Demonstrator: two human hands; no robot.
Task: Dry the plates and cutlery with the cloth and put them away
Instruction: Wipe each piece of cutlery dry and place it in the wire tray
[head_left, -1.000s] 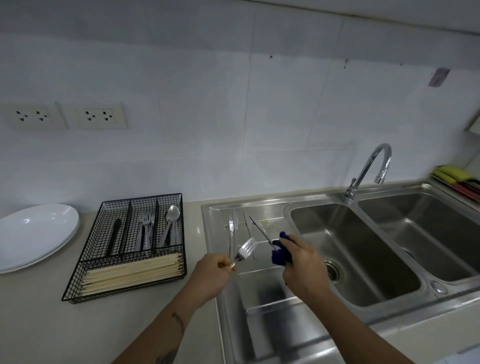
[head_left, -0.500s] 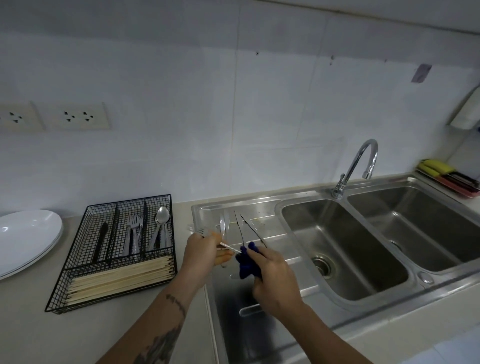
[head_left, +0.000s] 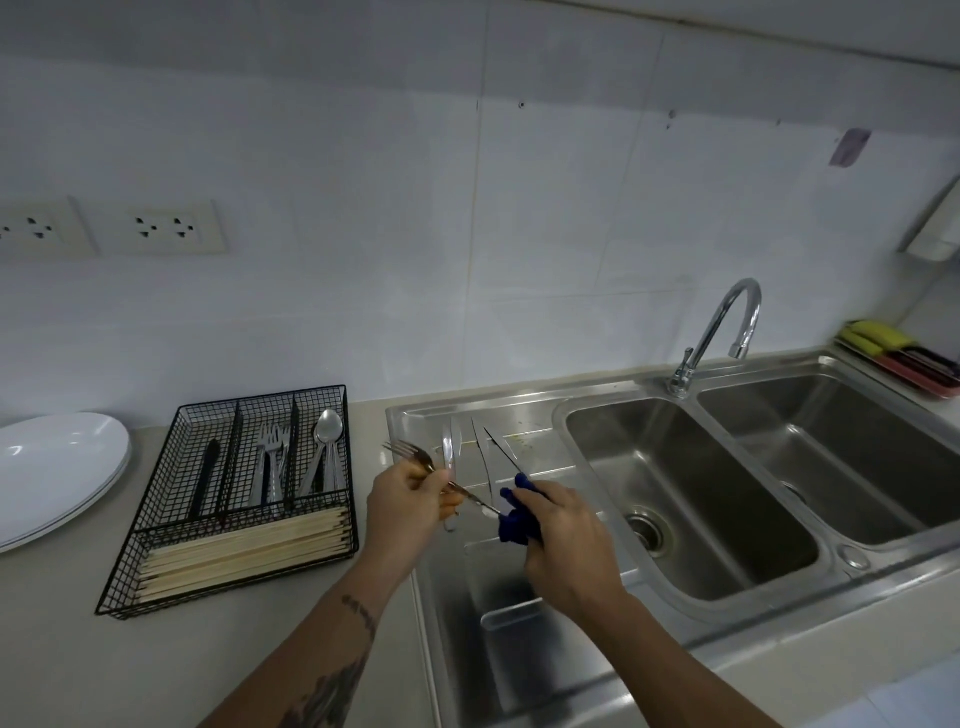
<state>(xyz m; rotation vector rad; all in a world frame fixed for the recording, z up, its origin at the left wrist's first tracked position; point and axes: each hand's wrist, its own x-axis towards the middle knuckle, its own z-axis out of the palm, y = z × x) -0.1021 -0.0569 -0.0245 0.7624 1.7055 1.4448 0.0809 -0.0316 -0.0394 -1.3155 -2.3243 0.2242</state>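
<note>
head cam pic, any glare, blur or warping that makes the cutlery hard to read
Head view: dim, bluish light; wide-angle lens bows the wall tiles and counter edge. Glare streaks on the sink drainboard blend with the knives lying there. The fork in the left hand is slightly soft; the blue cloth in the right hand reads clearly.

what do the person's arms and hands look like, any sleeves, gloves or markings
Both forearms are bare, with no sleeves in view, and neither the left hand nor the right hand wears a glove. The left forearm carries dark tattoos: a small band of lettering near the wrist and a larger dark design lower down. No rings or watch are visible.
</note>
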